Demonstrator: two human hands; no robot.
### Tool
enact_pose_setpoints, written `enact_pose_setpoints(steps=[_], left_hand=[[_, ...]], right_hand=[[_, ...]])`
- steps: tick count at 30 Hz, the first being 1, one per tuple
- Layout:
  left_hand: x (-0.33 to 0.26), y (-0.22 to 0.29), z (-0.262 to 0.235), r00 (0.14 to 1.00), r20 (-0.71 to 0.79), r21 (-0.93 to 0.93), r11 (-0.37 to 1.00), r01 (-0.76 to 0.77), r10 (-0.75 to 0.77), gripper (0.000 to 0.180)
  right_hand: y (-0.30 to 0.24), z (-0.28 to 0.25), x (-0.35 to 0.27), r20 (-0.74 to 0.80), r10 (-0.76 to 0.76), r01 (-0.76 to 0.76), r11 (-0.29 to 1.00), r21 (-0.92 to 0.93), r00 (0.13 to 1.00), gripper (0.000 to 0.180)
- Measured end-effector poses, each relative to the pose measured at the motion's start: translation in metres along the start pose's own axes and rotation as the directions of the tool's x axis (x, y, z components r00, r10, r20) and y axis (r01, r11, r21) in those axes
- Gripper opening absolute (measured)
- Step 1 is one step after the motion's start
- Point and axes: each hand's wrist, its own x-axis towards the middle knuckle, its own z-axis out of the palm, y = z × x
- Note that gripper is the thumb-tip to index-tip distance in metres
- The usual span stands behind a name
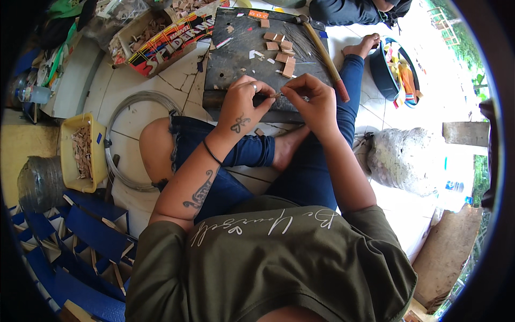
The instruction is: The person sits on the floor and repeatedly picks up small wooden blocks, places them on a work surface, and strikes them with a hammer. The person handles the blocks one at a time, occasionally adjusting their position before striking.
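Piece (277, 95): thin, brownish, too tiny for finer detail; pinched at the tips of both left fingers (263, 88) and right fingers (292, 83), over the black worktop's (230, 59) near edge.

1. Beyond the left hand (244, 102) and off to its left, a cardboard box (155, 60) bears large, slanted, pale capital letters on red and black, with a smaller line of lettering above them.
2. Nearer the body than both hands, a dark green shirt (268, 263) carries flowing white script (276, 228) across the chest, upside down from here, with a small heart outline (235, 231) among it.
3. Beyond the hands, an orange sticker (258, 14) on the black board (225, 61) shows small marks, too small to read.
4. Well to the right of the right hand (315, 104), a bottle (455, 196) wears a blue label, its print unreadable.
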Motion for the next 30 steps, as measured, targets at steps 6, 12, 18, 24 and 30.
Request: enact_pose_setpoints(steps=[6,12,18,24,30], left_hand=[[-0.001,-0.001,0.001,1.000,-0.019,0.003,1.000,-0.007,0.007,0.014],[-0.001,-0.001,0.001,1.000,-0.023,-0.004,1.000,-0.012,0.012,0.014],[-0.002,-0.001,0.001,1.000,-0.026,-0.006,1.000,-0.009,0.009,0.012],[-0.001,0.004,0.000,1.000,-0.022,0.003,1.000,-0.007,0.007,0.012],[0.007,0.004,0.002,0.998,-0.027,-0.038,0.998,-0.051,0.050,0.009]], right_hand=[[-0.008,0.001,0.001,-0.004,-0.053,0.052,0.994,-0.095,0.999,0.010],[-0.009,-0.001,0.003,0.046,-0.066,0.072,0.989,-0.127,0.997,0.009],[-0.010,-0.001,0.006,0.084,-0.090,0.103,0.980,-0.169,0.992,0.009],[-0.013,0.000,0.012,0.124,-0.147,0.169,0.966,-0.193,0.981,0.011],[-0.018,0.002,0.014,0.117,-0.121,0.145,0.963,-0.227,0.986,0.012]])
